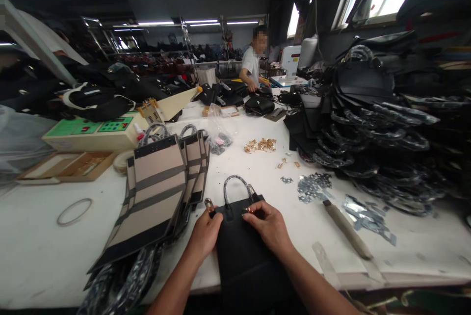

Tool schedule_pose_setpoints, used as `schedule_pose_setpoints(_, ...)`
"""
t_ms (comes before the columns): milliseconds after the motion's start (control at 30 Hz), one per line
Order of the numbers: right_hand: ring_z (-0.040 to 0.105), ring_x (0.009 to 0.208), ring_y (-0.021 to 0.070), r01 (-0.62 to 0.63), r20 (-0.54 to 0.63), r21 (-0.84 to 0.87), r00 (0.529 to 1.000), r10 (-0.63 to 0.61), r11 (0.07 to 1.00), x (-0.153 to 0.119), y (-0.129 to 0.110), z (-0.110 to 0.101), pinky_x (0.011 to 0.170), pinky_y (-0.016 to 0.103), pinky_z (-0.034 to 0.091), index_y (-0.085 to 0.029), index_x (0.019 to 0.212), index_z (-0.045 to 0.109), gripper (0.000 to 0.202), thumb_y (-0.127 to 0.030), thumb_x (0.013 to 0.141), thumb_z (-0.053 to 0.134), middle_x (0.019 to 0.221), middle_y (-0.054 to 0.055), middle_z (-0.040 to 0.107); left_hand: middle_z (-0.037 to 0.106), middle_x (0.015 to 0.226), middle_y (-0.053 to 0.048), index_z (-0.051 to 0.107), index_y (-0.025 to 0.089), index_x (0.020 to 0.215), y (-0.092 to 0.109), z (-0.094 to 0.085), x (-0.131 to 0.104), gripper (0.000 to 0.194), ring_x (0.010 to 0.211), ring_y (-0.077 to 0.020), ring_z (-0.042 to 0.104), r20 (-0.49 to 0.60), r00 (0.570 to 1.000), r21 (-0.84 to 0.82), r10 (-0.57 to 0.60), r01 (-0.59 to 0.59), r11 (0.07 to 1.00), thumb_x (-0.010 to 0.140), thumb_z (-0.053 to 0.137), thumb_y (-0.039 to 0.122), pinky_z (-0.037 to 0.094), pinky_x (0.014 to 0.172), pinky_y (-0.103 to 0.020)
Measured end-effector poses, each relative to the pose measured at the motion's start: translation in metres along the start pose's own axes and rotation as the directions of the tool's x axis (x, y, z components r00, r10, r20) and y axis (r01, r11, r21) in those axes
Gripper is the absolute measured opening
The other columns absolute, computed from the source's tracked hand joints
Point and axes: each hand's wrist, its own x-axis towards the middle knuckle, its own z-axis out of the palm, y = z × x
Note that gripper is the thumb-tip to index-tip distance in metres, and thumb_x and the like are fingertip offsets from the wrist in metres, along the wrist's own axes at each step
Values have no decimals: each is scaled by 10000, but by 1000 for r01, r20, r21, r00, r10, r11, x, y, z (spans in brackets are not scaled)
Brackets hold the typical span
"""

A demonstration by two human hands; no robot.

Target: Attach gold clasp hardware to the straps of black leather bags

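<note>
Head view: black bag (245, 256), wrapped handle upright, both hands at its top edge.

No text, label, brand or number can be read. Coloured buttons are seen on the green panel of the machine (96, 127) at the left, but their markings are blurred.
</note>
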Motion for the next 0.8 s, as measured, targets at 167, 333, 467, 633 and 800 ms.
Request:
schedule_pose_setpoints(167,560,696,135,9,10,-76,1000,-8,997,-4,-4,2,690,272,449,-208,806,691,248,-411,757,824,747,-27,659,761,960,-64,717,204,987,-4,-4,-6,313,1000,-324,670,-31,999,-3,-18,18,1000,817,557,413,477,911,-404)
schedule_pose_setpoints(333,614,743,164,3,12,-88,1000,-2,996,-3,-4,4,747,306,498,-229,1049,751,335,-432,785,792,814,-9,686,739,1185,-131,669,142,1232,-13,7,-9,510,1116,-346,667,-92,996,-125,-21,9,992,831,542,431,487,996,-443)
schedule_pose_setpoints(467,657,749,173,15,-3,-100,1000,-16,995,-3,-8,12,750,310,530,-238,1084,747,332,-458,836,748,840,1,723,689,1287,-150,611,136,1310,-22,27,-8,556,1214,-335,620,-199,980,-217,-12,-32,976,857,530,449,434,1105,-470)
schedule_pose_setpoints(633,669,715,160,61,10,-211,998,-61,976,-6,-11,32,702,282,526,-241,1011,751,242,-431,862,733,809,-3,739,699,1305,-149,605,140,1324,-31,28,-5,623,1201,-310,658,-139,990,-387,-19,-36,921,841,614,534,475,1106,-433)
schedule_pose_setpoints(800,657,687,160,35,-5,-270,999,-38,962,-8,-3,40,668,279,516,-245,1025,751,250,-447,886,705,809,-2,747,752,1205,-123,579,158,1357,-34,12,-9,642,1093,-291,712,47,999,-520,-22,43,853,851,703,533,535,1034,-418)
